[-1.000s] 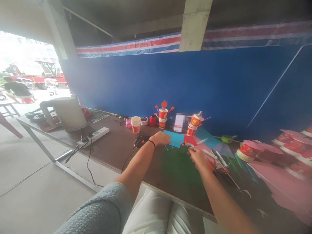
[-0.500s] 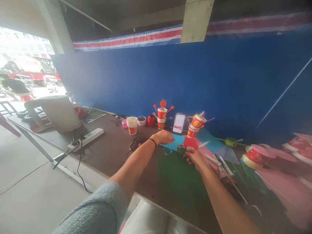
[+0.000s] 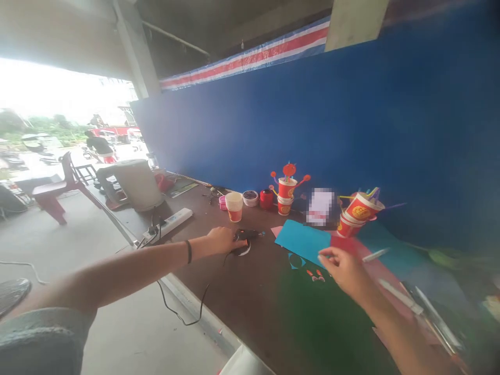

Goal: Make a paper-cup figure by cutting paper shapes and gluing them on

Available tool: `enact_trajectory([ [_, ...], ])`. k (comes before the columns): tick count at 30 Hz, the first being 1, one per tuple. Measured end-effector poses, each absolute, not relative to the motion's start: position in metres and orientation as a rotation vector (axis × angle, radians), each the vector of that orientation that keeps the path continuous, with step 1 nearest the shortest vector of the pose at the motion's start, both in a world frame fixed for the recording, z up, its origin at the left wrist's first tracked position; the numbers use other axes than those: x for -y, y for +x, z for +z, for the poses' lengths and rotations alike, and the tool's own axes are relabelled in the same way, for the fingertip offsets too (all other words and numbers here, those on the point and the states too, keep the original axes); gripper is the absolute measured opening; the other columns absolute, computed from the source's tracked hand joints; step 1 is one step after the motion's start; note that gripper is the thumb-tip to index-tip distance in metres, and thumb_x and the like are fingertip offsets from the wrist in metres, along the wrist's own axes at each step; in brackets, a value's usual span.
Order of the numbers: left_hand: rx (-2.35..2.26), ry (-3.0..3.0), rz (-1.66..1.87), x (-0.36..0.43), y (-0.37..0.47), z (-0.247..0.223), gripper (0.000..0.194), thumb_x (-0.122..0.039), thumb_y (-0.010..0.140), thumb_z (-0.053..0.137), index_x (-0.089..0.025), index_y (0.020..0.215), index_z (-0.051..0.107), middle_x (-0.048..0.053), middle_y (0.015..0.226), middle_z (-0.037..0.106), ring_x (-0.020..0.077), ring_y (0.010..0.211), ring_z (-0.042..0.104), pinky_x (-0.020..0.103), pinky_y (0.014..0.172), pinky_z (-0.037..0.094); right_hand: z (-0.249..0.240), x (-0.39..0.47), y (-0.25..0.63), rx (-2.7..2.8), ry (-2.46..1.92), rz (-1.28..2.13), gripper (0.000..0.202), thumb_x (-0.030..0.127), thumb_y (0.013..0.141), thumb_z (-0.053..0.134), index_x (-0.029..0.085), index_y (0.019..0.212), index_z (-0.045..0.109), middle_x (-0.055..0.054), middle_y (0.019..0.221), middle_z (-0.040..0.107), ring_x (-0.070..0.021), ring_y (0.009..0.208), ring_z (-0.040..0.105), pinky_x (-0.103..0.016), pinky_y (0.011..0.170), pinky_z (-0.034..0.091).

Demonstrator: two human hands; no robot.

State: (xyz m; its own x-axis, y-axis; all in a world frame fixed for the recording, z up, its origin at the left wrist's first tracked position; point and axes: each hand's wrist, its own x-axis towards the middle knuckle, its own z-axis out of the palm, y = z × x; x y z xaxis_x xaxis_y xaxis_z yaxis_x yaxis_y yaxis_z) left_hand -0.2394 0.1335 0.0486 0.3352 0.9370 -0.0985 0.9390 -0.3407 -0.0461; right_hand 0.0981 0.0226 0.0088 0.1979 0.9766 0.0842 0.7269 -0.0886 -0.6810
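Note:
My left hand (image 3: 222, 240) is closed around the grip of a black glue gun (image 3: 247, 235) with an orange trigger. A thin black cord runs from it over the table edge. My right hand (image 3: 339, 265) hovers at the near edge of a blue paper sheet (image 3: 302, 238), thumb and fingers pinched together. What it holds, if anything, I cannot make out. Below the sheet lie a blue paper scrap (image 3: 297, 261) with a round hole and small red-and-pink cut-outs (image 3: 315, 276).
Stacked paper cups (image 3: 235, 207), a red cup figure (image 3: 287, 190) and a tilted cup figure (image 3: 357, 211) stand toward the blue panel (image 3: 253, 135). A power strip (image 3: 172, 224) lies left, near a pale jug-like container (image 3: 140, 185). A white pen (image 3: 376, 254) rests at right.
My left hand has moved left from the blue paper to the glue gun. My right hand has lifted, and the dark round piece no longer shows at its fingers. The view has swung left.

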Motion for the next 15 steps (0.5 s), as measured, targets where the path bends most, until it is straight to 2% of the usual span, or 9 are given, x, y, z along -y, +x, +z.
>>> enact_trajectory([
  [5,-1.853,2.399,-0.233,-0.137,-0.231,0.031,0.056,-0.071,0.070,0.044,-0.020,0.079,0.066,0.009,0.071,0.067,0.0234,0.066,0.064,0.027,0.054,0.044,0.010,-0.042,0.013,1.854,-1.737,0.672,0.015,0.029,0.076,0.054,0.021,0.075,0.067,-0.002,0.071,0.071,-0.0167,0.065,0.065,-0.023,0.055,0.042],
  [8,-1.861,2.346,-0.197,-0.141,-0.230,0.027,0.049,-0.064,0.071,0.047,-0.019,0.078,0.065,0.008,0.069,0.066,0.0223,0.063,0.063,0.026,0.050,0.041,0.001,-0.042,-0.028,2.006,-1.675,0.682,0.017,0.025,0.079,0.052,0.023,0.079,0.069,-0.002,0.077,0.073,-0.0166,0.072,0.067,-0.022,0.061,0.044],
  [11,-1.828,2.327,-0.133,-0.143,-0.239,0.028,0.044,-0.059,0.074,0.047,-0.018,0.075,0.064,0.006,0.067,0.065,0.0191,0.059,0.061,0.024,0.048,0.038,-0.004,-0.040,-0.056,2.119,-1.678,0.616,0.025,0.023,0.079,0.053,0.022,0.100,0.067,-0.006,0.082,0.073,-0.0202,0.077,0.068,-0.025,0.064,0.045],
  [15,-1.773,2.345,-0.013,-0.150,-0.258,0.040,0.038,-0.053,0.077,0.044,-0.020,0.074,0.063,0.002,0.069,0.064,0.0154,0.059,0.059,0.022,0.049,0.036,-0.003,-0.050,-0.086,2.238,-1.705,0.466,0.050,0.025,0.081,0.054,0.018,0.130,0.047,-0.013,0.092,0.072,-0.0277,0.085,0.068,-0.034,0.067,0.048],
])
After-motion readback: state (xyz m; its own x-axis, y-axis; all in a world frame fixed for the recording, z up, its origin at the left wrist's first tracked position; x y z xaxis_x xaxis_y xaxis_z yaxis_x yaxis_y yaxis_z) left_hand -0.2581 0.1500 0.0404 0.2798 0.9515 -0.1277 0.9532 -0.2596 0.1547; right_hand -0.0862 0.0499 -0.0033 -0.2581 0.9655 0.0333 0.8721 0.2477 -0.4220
